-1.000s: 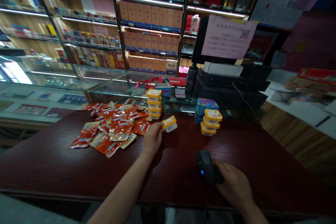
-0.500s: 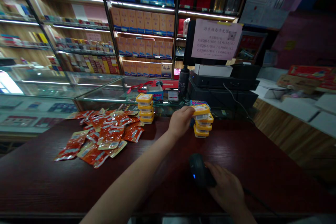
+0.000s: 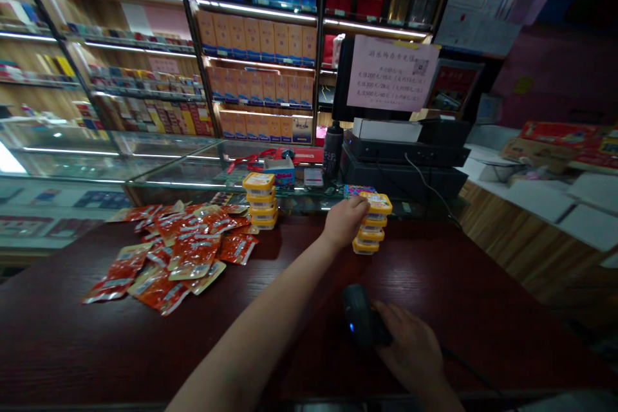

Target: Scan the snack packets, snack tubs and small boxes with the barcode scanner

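My left hand [image 3: 344, 223] reaches across the counter and has its fingers closed on the left side of a yellow-lidded plastic tub [image 3: 379, 204]. That tub sits on top of a slightly uneven stack of similar tubs [image 3: 371, 236]; part of the stack is behind my hand. Low in the view, my right hand [image 3: 410, 349] is wrapped around the handle of a black barcode scanner [image 3: 356, 314] with a small blue light on it. The scanner's head points forward, toward the stack. Its cable trails off to the right.
Another stack of yellow-lidded tubs [image 3: 261, 201] stands to the left, beside a pile of orange-red foil packets [image 3: 193, 251] on the dark wooden counter [image 3: 270, 290]. Behind are a glass case, a black bottle [image 3: 333, 149], and a monitor with a pink paper sign [image 3: 389, 74].
The top tub, held by my left hand, has shifted slightly right on its stack. My right hand and the scanner stay nearly still, and the whole view has drifted a little.
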{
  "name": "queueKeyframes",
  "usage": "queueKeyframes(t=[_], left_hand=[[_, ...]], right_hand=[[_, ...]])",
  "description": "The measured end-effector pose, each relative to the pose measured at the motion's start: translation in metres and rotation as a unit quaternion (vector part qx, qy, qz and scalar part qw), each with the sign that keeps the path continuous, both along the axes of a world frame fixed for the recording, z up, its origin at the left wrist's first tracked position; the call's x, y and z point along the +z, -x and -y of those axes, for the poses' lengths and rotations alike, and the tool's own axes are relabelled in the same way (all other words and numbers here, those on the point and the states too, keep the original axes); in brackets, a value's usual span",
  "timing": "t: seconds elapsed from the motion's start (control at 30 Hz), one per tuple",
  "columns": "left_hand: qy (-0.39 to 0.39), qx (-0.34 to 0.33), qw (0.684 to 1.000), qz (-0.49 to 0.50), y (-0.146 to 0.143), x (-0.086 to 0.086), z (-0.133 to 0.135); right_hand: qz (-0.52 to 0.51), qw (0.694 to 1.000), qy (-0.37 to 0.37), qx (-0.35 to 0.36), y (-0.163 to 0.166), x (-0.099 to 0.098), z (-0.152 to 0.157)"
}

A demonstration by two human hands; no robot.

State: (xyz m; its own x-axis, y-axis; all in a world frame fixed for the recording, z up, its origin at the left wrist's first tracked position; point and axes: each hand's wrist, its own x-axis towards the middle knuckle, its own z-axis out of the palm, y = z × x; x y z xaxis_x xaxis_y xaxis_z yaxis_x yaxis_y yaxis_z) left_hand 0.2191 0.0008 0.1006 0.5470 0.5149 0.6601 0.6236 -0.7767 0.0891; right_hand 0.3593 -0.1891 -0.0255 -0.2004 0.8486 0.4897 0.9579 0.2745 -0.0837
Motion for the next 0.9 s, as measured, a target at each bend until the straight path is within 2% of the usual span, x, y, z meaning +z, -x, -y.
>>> queueKeyframes(t=[0.13, 0.23, 0.37, 0.5, 0.6, 0.73, 0.83, 0.9], left_hand=[[-0.006, 0.001, 1.0, 0.015, 0.003, -0.002, 0.006], [-0.017, -0.007, 0.999, 0.029, 0.017, -0.009, 0.014], [-0.015, 0.021, 0.999, 0.029, 0.06, -0.026, 0.029], [-0.015, 0.111, 0.992, 0.055, 0.118, -0.034, 0.035], [-0.043, 0.194, 0.976, 0.088, 0.162, -0.024, 0.026], [-0.061, 0.283, 0.95, 0.117, 0.211, 0.005, -0.001], [-0.031, 0.268, 0.959, 0.086, 0.235, 0.022, -0.022], [-0.008, 0.245, 0.968, 0.056, 0.244, 0.027, -0.032]], right_hand=[[-0.007, 1.0, 0.005, 0.005, 0.0, 0.0, 0.0], [-0.015, 1.0, 0.007, 0.017, -0.002, -0.003, 0.0], [-0.011, 1.0, -0.007, 0.021, -0.005, -0.008, 0.002], [-0.002, 1.0, -0.011, 0.029, -0.008, -0.01, 0.003], [0.003, 0.999, -0.008, 0.034, -0.01, -0.011, 0.002], [0.007, 0.999, 0.004, 0.052, -0.015, -0.012, 0.001], [-0.004, 0.997, 0.029, 0.068, -0.02, -0.012, 0.0], [-0.01, 0.996, 0.049, 0.073, -0.022, -0.012, -0.001]])
